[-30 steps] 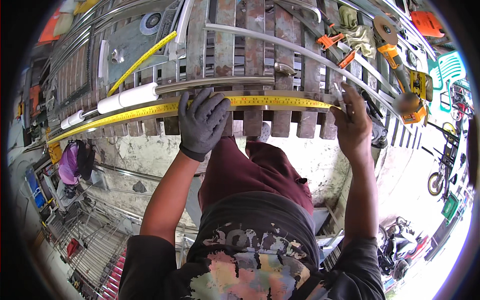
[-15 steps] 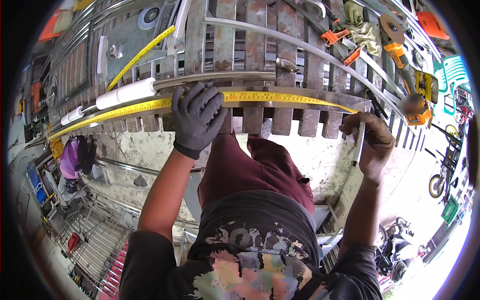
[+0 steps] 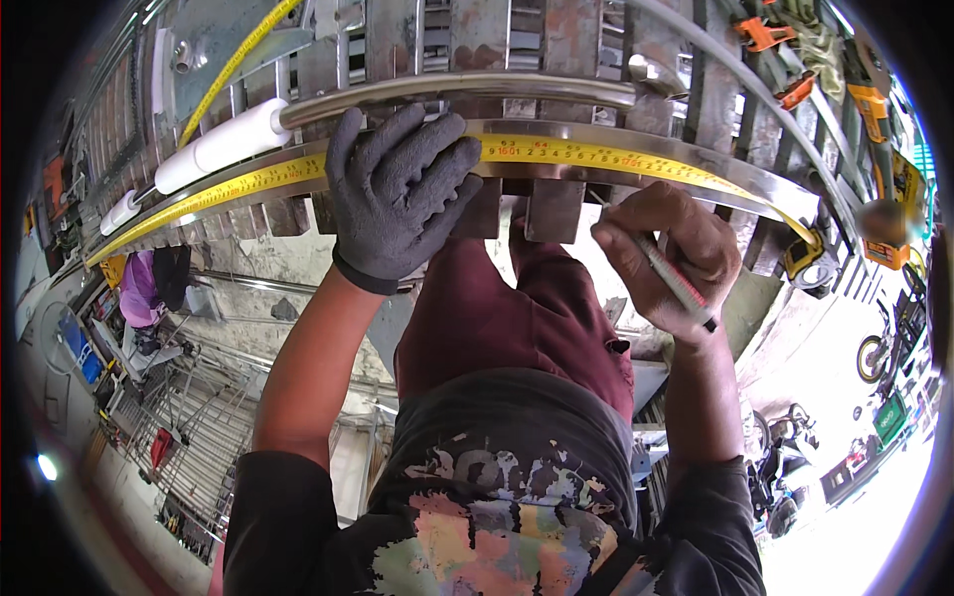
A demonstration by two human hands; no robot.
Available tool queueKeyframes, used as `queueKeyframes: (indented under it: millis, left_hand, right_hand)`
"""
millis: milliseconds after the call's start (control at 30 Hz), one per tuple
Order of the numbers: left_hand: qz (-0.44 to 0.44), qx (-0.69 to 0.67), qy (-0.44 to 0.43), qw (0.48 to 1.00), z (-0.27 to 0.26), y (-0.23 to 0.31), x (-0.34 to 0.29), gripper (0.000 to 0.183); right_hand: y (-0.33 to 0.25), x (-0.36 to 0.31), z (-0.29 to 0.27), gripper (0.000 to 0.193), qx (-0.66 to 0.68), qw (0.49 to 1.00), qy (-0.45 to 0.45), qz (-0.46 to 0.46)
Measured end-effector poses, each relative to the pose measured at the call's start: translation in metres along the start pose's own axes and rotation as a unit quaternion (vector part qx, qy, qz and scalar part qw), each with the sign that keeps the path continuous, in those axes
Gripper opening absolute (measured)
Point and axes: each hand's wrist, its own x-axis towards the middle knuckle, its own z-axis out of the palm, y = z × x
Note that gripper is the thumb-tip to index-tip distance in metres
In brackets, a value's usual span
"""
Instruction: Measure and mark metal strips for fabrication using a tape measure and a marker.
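Note:
A yellow tape measure blade point(image 3: 576, 154) runs along a flat shiny metal bar point(image 3: 765, 181) lying on the slatted metal workbench. Its case point(image 3: 813, 264) hangs at the bar's right end. My left hand point(image 3: 402, 199), in a dark grey glove, lies across the blade and bar with fingers stretched out, hiding part of the markings. Bare, my right hand point(image 3: 681, 260) is closed around a slim white-and-red pen point(image 3: 681, 283), just on my side of the blade. The pen's dark end points toward my wrist; its other end is hidden by my fingers.
Beyond the bar lie a round steel tube point(image 3: 457, 92) and a white-wrapped roll point(image 3: 224, 149). A short bent pipe piece point(image 3: 656, 74), orange clamps point(image 3: 765, 35) and a yellow angle grinder point(image 3: 872, 109) are at the far right. Another yellow tape point(image 3: 234, 60) stretches at far left.
My right hand has moved left from the bar's right end, with the pen. The tape case now shows there. My left hand still rests on the blade, and the whole view has shifted.

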Motion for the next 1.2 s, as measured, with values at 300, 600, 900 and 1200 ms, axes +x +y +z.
queueKeyframes:
  millis: [300, 600, 900, 1200]
  left_hand:
    - [0.003, 0.001, -0.012, 1.0, -0.001, -0.003, -0.004, 0.043]
    - [0.006, 0.007, -0.005, 1.0, 0.0, -0.002, -0.003, 0.043]
    - [-0.009, 0.01, -0.015, 1.0, -0.004, 0.001, -0.001, 0.042]
    - [-0.009, 0.014, -0.009, 1.0, -0.002, 0.001, -0.002, 0.041]
  right_hand:
    - [0.022, 0.014, 0.041, 0.031, -0.014, 0.996, 0.023, -0.081]
    - [0.033, 0.024, 0.053, 0.035, -0.093, 0.982, 0.042, -0.161]
    - [0.031, 0.024, 0.053, 0.035, -0.119, 0.98, 0.027, -0.154]
    - [0.033, 0.023, 0.055, 0.035, -0.118, 0.981, 0.032, -0.152]
